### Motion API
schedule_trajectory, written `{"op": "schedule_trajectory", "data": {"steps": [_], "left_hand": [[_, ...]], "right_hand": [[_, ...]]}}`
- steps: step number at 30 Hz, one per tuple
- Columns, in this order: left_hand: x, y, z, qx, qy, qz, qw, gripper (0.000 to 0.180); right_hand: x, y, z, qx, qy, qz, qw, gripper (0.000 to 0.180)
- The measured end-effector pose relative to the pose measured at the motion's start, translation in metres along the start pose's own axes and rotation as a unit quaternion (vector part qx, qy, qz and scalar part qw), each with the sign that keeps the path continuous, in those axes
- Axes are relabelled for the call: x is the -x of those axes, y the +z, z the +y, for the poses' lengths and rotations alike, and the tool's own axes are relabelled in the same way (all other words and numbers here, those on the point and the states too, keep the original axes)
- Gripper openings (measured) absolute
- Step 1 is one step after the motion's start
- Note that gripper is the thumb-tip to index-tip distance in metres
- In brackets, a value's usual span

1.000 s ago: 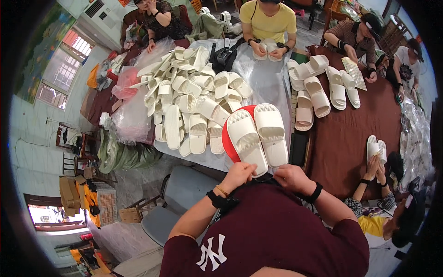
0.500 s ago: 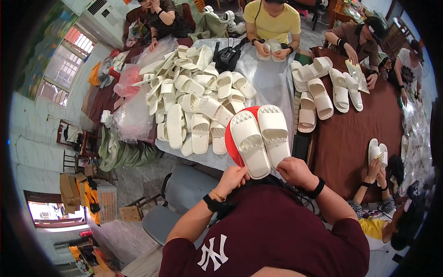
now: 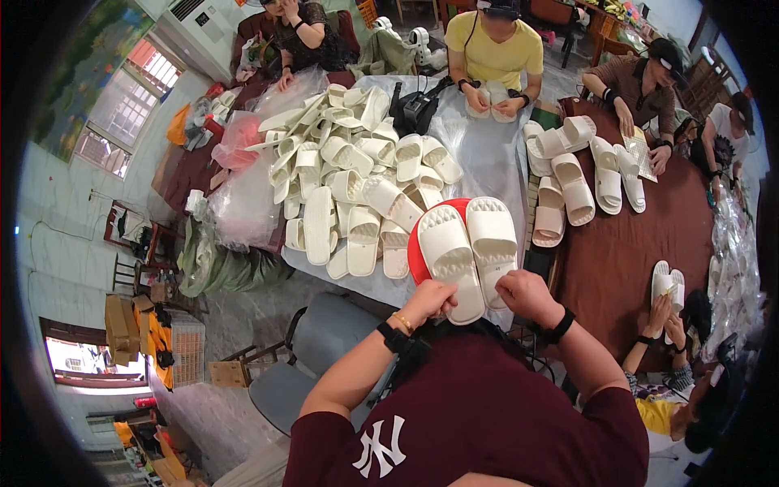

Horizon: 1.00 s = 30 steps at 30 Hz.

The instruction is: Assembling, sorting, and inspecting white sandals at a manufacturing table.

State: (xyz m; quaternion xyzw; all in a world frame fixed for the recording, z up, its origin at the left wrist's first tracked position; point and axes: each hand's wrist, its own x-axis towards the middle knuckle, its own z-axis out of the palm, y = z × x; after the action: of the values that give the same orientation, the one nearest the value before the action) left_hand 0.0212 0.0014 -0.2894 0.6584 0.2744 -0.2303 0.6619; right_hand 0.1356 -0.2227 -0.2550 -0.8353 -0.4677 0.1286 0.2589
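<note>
Two white slide slippers lie side by side in front of me, the left slipper [image 3: 446,243] and the right slipper [image 3: 492,235], toes pointing away. Under them shows a red round object [image 3: 417,256], mostly covered. My left hand [image 3: 428,301] is closed at the left edge of the left slipper's heel, its fingertips against the sole. Beside the right slipper's heel my right hand [image 3: 529,297] is closed too, thumb and fingers pressed together. Anything small pinched in either hand is hidden. Just beyond the pair rises a large heap of white slippers [image 3: 345,154].
A grey chair [image 3: 324,341] stands at my left. Clear plastic sheeting [image 3: 479,146] covers the table. More paired slippers [image 3: 572,183] lie on the brown table [image 3: 617,268] at right. A person in yellow [image 3: 495,49] sits opposite, holding slippers; another [image 3: 661,316] handles a pair at right.
My view has shifted slightly, so the scene sits a little lower and further right. My left hand has moved in over the left slipper's heel. The right hand stays beside the right slipper.
</note>
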Motion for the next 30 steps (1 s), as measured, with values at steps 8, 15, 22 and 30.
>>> {"op": "schedule_trajectory", "data": {"steps": [8, 15, 22, 30], "left_hand": [[0.002, 0.003, 0.021, 0.009, 0.048, 0.099, 0.994, 0.042], [-0.012, -0.045, 0.013, 0.093, 0.188, 0.266, 0.941, 0.030], [-0.016, -0.060, 0.002, 0.153, 0.102, 0.306, 0.934, 0.026], [0.008, -0.026, -0.022, -0.052, 0.142, 0.266, 0.952, 0.033]], "right_hand": [[-0.023, -0.003, 0.003, -0.036, 0.037, 0.119, 0.992, 0.020], [-0.030, -0.005, 0.040, -0.100, 0.066, 0.227, 0.967, 0.014], [-0.067, -0.004, 0.095, -0.185, 0.178, 0.201, 0.945, 0.026], [-0.107, -0.015, 0.097, -0.233, 0.317, 0.085, 0.915, 0.038]]}}
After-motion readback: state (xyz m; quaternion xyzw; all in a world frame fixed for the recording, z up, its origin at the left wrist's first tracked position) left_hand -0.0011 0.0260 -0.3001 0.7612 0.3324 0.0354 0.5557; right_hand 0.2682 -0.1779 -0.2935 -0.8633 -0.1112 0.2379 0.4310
